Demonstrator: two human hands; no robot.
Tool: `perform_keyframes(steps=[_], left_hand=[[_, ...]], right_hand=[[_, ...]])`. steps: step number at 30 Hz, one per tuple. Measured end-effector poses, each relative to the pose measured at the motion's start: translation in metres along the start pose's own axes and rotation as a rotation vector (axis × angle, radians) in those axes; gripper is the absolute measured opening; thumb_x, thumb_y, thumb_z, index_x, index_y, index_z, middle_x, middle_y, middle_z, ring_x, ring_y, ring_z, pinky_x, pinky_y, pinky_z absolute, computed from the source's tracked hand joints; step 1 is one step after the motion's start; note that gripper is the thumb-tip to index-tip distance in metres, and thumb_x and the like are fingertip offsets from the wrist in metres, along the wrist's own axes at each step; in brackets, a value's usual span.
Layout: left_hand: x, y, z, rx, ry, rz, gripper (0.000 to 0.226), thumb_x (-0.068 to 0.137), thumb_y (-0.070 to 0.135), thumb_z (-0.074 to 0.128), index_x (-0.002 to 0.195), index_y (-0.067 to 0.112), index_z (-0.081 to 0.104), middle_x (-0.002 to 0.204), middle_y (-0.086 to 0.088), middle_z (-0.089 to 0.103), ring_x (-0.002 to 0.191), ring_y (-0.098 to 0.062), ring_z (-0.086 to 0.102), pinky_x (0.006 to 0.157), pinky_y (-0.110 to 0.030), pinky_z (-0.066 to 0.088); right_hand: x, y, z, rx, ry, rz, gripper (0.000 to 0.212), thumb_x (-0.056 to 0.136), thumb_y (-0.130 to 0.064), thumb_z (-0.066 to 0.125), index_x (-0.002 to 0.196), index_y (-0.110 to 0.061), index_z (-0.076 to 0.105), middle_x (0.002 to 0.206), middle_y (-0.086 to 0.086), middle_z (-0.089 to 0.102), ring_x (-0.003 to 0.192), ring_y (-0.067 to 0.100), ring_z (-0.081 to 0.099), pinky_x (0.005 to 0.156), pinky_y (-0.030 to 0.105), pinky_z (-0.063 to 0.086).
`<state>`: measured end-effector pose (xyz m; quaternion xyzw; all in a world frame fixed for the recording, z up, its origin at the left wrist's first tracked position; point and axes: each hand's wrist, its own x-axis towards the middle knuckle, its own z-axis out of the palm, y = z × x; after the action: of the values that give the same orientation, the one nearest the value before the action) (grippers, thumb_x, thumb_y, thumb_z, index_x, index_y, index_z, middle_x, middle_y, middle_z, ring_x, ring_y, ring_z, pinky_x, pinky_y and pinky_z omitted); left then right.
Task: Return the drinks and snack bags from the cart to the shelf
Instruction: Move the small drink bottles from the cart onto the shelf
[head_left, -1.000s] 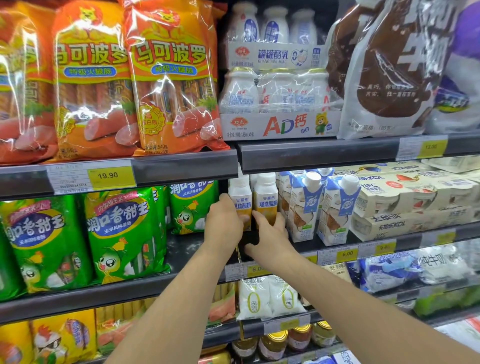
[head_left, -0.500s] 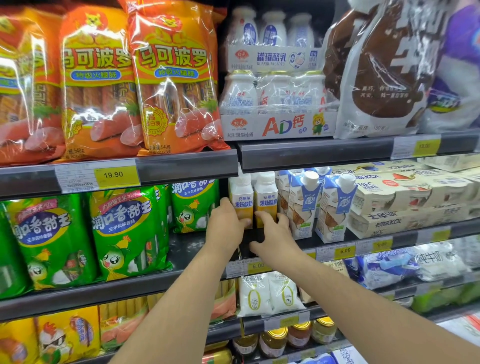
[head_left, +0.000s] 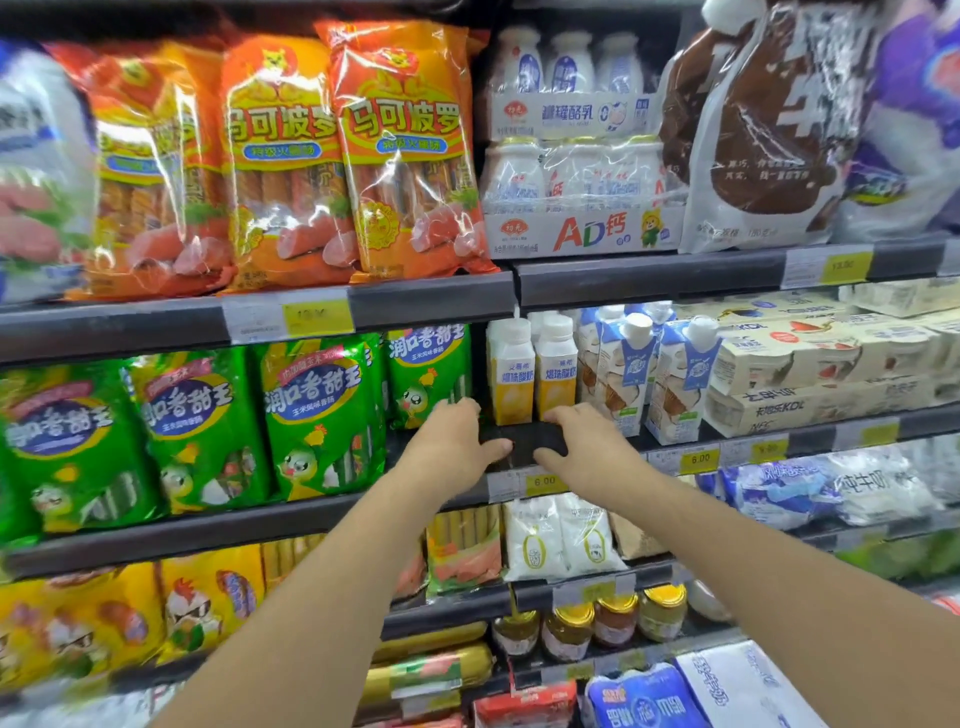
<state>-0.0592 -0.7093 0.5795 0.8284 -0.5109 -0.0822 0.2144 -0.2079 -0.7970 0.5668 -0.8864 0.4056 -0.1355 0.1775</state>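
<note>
Two white-and-yellow yogurt drink bottles (head_left: 511, 371) (head_left: 556, 366) stand upright side by side on the middle shelf (head_left: 524, 441), white caps up. My left hand (head_left: 452, 441) hovers just in front and to the left of them, fingers relaxed, holding nothing. My right hand (head_left: 582, 441) is in front and slightly right of them, fingers also loose and empty. Both hands are apart from the bottles, above the shelf's front edge. The cart is out of view.
Green corn sausage bags (head_left: 311, 415) fill the shelf to the left. Blue-and-white cartons (head_left: 623, 374) and cream multipacks (head_left: 810, 374) stand to the right. Orange sausage bags (head_left: 405, 150) and AD milk packs (head_left: 582, 192) sit above. Jars (head_left: 613, 623) and milk pouches (head_left: 561, 540) are below.
Both hands have let go of the two bottles and drawn back toward me from them; the bottles stay upright on the shelf.
</note>
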Motion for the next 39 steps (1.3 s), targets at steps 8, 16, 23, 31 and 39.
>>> perform_keyframes(steps=[8, 16, 23, 31, 39], left_hand=[[-0.087, -0.042, -0.024, 0.254, -0.037, -0.12, 0.06, 0.091, 0.051, 0.059, 0.13, 0.006, 0.052, 0.127, -0.012, 0.059, 0.115, -0.03, 0.056, 0.097, -0.043, 0.048], [-0.192, -0.061, -0.025, 0.334, -0.028, -0.397, 0.067, 0.091, 0.055, 0.057, 0.134, 0.003, 0.049, 0.136, -0.016, 0.054, 0.11, -0.029, 0.055, 0.095, -0.043, 0.049], [-0.313, -0.106, -0.032, 0.394, -0.038, -0.564, 0.084, 0.089, 0.063, 0.054, 0.148, 0.007, 0.034, 0.151, -0.014, 0.039, 0.136, -0.033, 0.041, 0.108, -0.048, 0.041], [-0.479, -0.208, -0.067, 0.349, -0.007, -0.816, 0.07, 0.085, 0.069, 0.053, 0.116, 0.007, 0.058, 0.103, -0.011, 0.06, 0.086, -0.029, 0.06, 0.075, -0.042, 0.054], [-0.654, -0.332, -0.091, 0.293, -0.071, -1.106, 0.058, 0.089, 0.062, 0.053, 0.102, 0.005, 0.06, 0.1, -0.015, 0.06, 0.086, -0.03, 0.056, 0.081, -0.042, 0.048]], right_hand=[[-0.037, -0.016, 0.004, -0.222, -0.07, -0.147, 0.052, 0.093, -0.04, 0.052, 0.137, -0.013, 0.047, 0.133, 0.013, 0.047, 0.123, 0.034, 0.046, 0.101, 0.047, 0.043], [-0.094, -0.031, 0.019, -0.304, -0.118, -0.36, 0.055, 0.094, -0.046, 0.053, 0.136, -0.012, 0.046, 0.137, 0.012, 0.046, 0.126, 0.033, 0.044, 0.1, 0.043, 0.041], [-0.15, -0.088, 0.063, -0.341, -0.216, -0.543, 0.049, 0.092, -0.048, 0.055, 0.127, -0.013, 0.052, 0.125, 0.011, 0.051, 0.116, 0.032, 0.05, 0.093, 0.043, 0.049], [-0.222, -0.235, 0.16, -0.386, -0.299, -0.877, 0.054, 0.09, -0.048, 0.057, 0.13, -0.012, 0.051, 0.124, 0.013, 0.053, 0.116, 0.034, 0.051, 0.093, 0.042, 0.048], [-0.334, -0.401, 0.29, -0.4, -0.419, -1.154, 0.044, 0.092, -0.043, 0.057, 0.122, -0.01, 0.051, 0.121, 0.013, 0.052, 0.111, 0.032, 0.051, 0.087, 0.042, 0.048]])
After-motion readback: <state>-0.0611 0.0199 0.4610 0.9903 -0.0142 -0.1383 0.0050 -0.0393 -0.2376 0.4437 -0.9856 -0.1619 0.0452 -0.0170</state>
